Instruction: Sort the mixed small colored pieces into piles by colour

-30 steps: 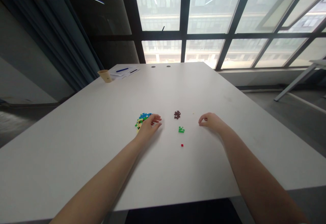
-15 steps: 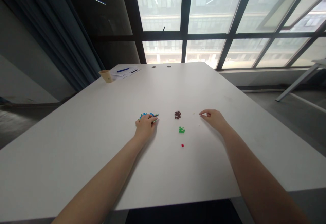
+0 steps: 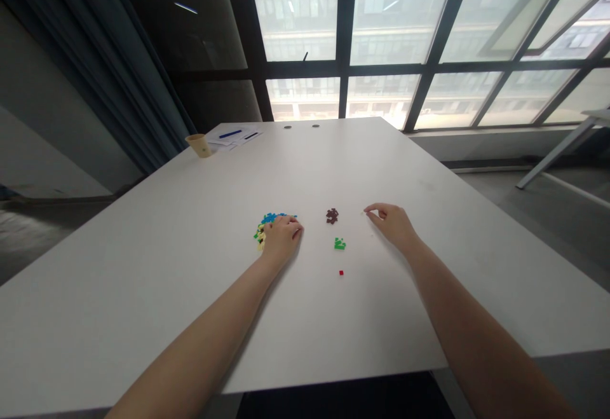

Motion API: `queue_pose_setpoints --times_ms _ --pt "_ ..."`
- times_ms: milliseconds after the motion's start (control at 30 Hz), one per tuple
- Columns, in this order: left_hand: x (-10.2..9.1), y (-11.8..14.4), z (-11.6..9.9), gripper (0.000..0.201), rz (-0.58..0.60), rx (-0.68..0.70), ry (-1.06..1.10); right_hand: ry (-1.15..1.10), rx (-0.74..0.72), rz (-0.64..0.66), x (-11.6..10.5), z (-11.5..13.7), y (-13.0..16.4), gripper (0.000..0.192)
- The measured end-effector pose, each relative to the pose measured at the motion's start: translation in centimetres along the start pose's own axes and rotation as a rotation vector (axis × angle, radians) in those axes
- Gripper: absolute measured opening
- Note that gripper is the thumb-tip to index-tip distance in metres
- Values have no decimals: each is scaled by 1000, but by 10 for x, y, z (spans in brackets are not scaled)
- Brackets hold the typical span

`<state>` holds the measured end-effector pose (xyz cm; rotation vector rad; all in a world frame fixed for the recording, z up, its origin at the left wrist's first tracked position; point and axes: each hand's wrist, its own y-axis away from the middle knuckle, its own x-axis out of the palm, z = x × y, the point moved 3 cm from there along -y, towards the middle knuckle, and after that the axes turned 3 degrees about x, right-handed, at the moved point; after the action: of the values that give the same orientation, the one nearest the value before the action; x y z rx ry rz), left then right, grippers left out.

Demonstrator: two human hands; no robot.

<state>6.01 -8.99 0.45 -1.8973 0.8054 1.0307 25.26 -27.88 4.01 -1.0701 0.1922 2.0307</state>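
My left hand (image 3: 284, 238) rests over the right side of a mixed pile of small building-block pieces (image 3: 261, 233), blue, yellow, green and dark ones. Its fingers are curled together at the pile's right edge, and what they hold, if anything, is hidden. My right hand (image 3: 391, 223) is low over the table with thumb and forefinger pinched, beside a tiny pale piece (image 3: 362, 213). Anything between those fingertips is too small to make out. Between the hands lie a cluster of dark brown pieces (image 3: 332, 216), a small group of green pieces (image 3: 339, 243) and one red piece (image 3: 341, 273).
The pieces lie on a large white table (image 3: 305, 171). At its far left stand a tan paper cup (image 3: 199, 145) and papers (image 3: 238, 139) with a blue pen (image 3: 230, 133). Two round grommets (image 3: 315, 126) sit near the far edge, before the windows.
My left hand has shifted right and slightly nearer me, uncovering more of the mixed pile. My right hand has moved left, its fingertips now by the pale piece.
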Motion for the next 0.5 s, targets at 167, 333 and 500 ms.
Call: queue_pose_setpoints --times_ms 167,333,500 --pt "-3 2 -13 17 48 -73 658 -34 -83 -11 6 9 5 24" --pt "-2 7 -30 19 133 -184 1047 -132 -243 -2 14 30 12 22" --pt "6 8 -33 18 187 -182 1136 -214 -476 53 25 57 29 18"
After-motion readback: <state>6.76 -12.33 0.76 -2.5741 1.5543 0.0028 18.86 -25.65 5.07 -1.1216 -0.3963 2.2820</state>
